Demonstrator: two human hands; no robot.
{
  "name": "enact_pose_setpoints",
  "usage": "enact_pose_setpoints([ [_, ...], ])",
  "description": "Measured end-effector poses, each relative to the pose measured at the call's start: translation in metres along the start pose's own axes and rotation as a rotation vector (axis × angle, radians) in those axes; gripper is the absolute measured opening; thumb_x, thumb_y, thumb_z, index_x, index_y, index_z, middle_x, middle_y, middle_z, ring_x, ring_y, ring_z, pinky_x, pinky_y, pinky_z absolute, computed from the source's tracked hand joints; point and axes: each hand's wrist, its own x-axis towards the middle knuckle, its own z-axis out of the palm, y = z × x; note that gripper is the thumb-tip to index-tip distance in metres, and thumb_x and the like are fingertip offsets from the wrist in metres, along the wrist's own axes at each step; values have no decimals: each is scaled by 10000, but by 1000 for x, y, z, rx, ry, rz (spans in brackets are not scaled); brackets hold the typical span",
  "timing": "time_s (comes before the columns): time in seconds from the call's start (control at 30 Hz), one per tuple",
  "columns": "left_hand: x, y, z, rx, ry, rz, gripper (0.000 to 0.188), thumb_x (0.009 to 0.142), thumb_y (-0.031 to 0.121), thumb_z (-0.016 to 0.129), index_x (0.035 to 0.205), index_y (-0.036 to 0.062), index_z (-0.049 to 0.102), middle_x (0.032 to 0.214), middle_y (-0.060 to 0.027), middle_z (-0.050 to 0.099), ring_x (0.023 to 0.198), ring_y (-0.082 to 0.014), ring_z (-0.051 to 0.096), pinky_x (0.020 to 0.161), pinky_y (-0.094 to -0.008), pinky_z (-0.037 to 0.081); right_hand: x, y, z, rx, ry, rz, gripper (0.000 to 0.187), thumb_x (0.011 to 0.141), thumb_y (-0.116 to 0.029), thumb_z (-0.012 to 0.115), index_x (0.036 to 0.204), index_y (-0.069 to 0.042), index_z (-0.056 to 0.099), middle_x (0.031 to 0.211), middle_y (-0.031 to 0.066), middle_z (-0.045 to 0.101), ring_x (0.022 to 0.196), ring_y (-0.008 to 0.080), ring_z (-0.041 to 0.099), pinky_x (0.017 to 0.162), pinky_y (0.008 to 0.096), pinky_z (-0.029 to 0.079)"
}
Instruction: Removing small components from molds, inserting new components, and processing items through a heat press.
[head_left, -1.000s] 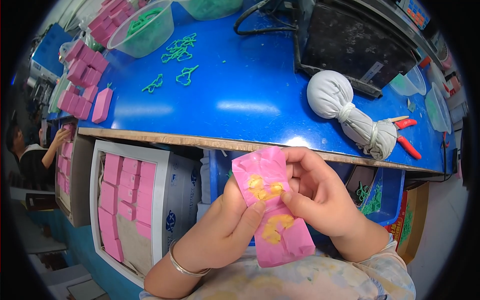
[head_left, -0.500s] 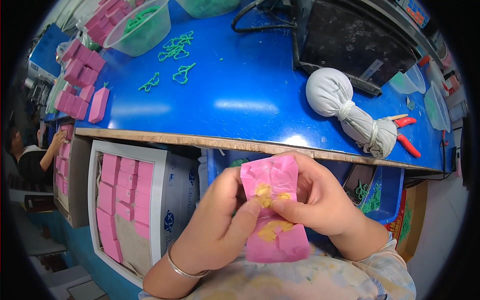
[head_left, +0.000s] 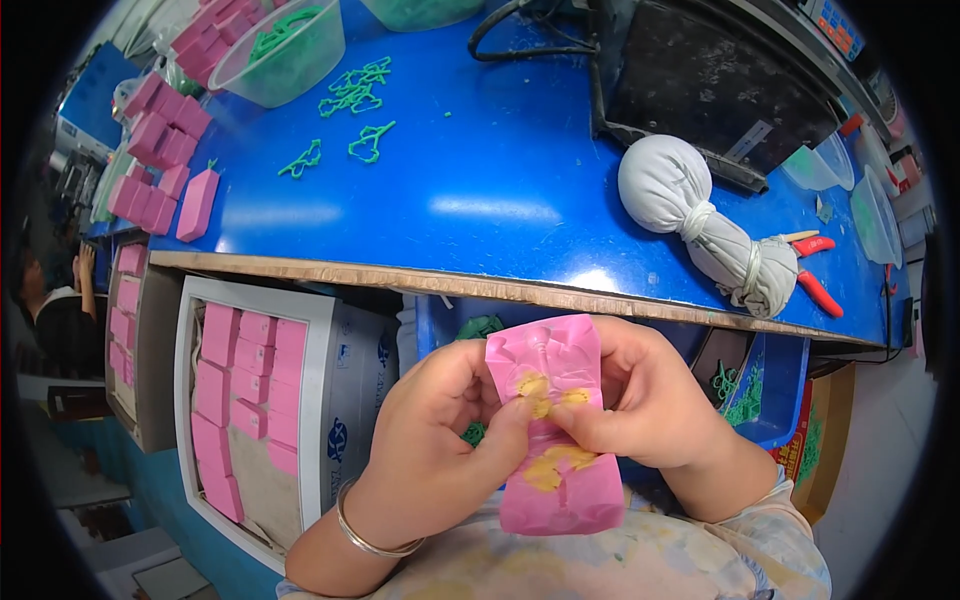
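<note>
In front of my body I hold a pink rubber mold [head_left: 565, 505], upright and bent at its middle. Yellow patches mark its surface near the fold. My left hand [head_left: 440, 435] grips its left edge, the thumb pressing near the middle. From the other side my right hand [head_left: 655, 410] holds it the same way, its thumb close to the left one. The fingers behind the mold are mostly hidden.
On the blue table [head_left: 400, 225] lie green wax pieces [head_left: 355, 88], pink blocks [head_left: 200, 205], a white cloth bundle [head_left: 665, 185] and red-handled pliers [head_left: 820, 290]. Below stand a box of pink blocks [head_left: 215, 390] and a blue tray [head_left: 785, 400]. Another person's hand [head_left: 85, 268] shows far left.
The mold has shifted slightly down and right with both hands still on it. At the far left the other person's hand has moved away from the pink blocks.
</note>
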Motion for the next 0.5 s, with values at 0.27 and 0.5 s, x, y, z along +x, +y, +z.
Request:
enact_pose_setpoints([
  [0.27, -2, -2, 4, -77, 2, -15, 235, 857, -11, 512, 1081, -56, 458, 962, -89, 572, 860, -97, 567, 711, -233, 489, 0, -2, -1, -29, -3, -21, 179, 764, 7, 602, 929, 0, 533, 805, -11, 567, 706, 16, 504, 598, 176, 406],
  [0.5, -3, -4, 8, -105, 34, -3, 191, 864, -10, 496, 1046, -37, 446, 943, -72, 552, 831, -77, 545, 711, -230, 477, 0, -4, -1, -38, -5, -22, 198, 764, 1, 601, 952, 11, 538, 818, -2, 574, 719, 26, 514, 612, 180, 415],
])
